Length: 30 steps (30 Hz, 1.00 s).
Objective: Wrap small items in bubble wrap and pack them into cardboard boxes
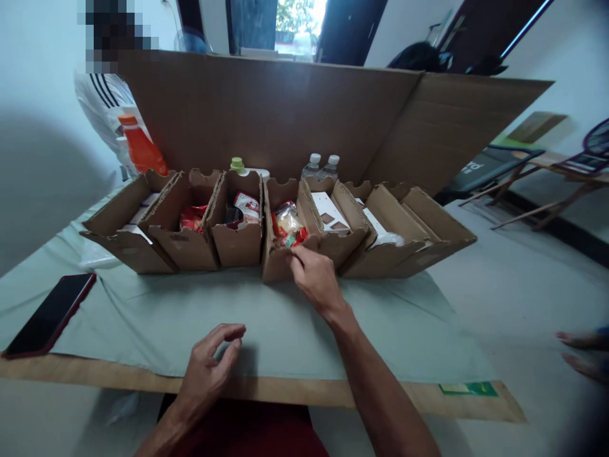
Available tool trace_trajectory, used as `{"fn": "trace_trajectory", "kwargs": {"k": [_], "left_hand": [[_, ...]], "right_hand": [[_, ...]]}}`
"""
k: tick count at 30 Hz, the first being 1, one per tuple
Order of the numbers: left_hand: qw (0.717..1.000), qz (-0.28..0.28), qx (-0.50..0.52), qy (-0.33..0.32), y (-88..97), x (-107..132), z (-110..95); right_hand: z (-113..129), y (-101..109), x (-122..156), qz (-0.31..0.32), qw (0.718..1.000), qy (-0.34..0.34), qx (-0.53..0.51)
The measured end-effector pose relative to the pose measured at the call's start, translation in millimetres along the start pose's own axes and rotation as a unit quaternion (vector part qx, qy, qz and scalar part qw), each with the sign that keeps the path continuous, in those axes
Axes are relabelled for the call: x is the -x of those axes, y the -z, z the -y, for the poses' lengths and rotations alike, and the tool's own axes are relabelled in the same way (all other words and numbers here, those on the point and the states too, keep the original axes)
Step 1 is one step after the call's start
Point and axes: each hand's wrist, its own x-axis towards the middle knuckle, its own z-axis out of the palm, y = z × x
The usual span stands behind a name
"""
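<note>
My right hand pinches the front edge of a cardboard bin in the middle of a row. That bin stands slightly forward of its neighbours and holds colourful plastic packets. Over the near part of the green cloth, my left hand hovers with thumb and fingers apart, holding nothing. To the left, other bins contain red packets and a red-and-white pack. A white box sits in the bin just right of the middle one.
A phone lies at the table's left. Behind the bins stand an orange bottle, two clear bottles and a tall cardboard panel. A person is at the back left; bare feet show at the right.
</note>
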Motion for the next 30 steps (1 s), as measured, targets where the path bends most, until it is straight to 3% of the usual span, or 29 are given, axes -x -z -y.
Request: {"fn": "trace_trajectory", "kwargs": {"k": [4,6,8,10,12,13,15,17,20,25,30], "left_hand": [[0.998,-0.043,-0.001,0.043,9.9,-6.0,8.6],[0.997,-0.050,0.008,0.051,8.7,-10.7,10.6],[0.999,-0.024,0.027,0.035,1.8,-14.0,10.6],[0.998,0.038,0.057,0.010,-9.7,-14.8,8.7],[0.992,0.098,0.082,0.000,-23.1,-13.5,4.7],[0.989,0.115,0.087,0.002,-29.4,-12.5,1.9],[0.987,0.132,0.088,0.006,-39.7,-10.2,-4.4],[0.988,0.130,0.081,-0.002,-46.2,-8.9,-9.9],[0.993,0.098,0.064,-0.010,-51.3,-10.9,-9.8],[0.999,-0.005,0.047,0.014,-58.6,-23.1,13.7],[0.999,-0.007,0.037,0.029,-64.1,-26.4,24.2]], "right_hand": [[-11.0,47.6,103.6,0.002,0.989,0.141,-0.052],[-30.6,73.2,158.9,-0.019,0.992,0.111,-0.061],[-56.9,90.5,210.2,-0.096,0.993,-0.028,-0.060],[-82.4,95.1,254.0,-0.185,0.958,-0.193,-0.100],[-99.8,86.2,285.3,-0.188,0.932,-0.281,-0.131],[-104.5,77.7,294.4,-0.168,0.932,-0.294,-0.130],[-106.5,56.5,296.7,-0.128,0.944,-0.290,-0.095],[-103.6,35.9,277.4,-0.108,0.954,-0.272,-0.062],[-103.9,14.3,220.7,-0.110,0.959,-0.252,-0.072],[-124.5,-9.6,136.1,-0.121,0.956,-0.200,-0.176],[-132.8,-27.0,119.6,-0.104,0.950,-0.216,-0.197]]}}
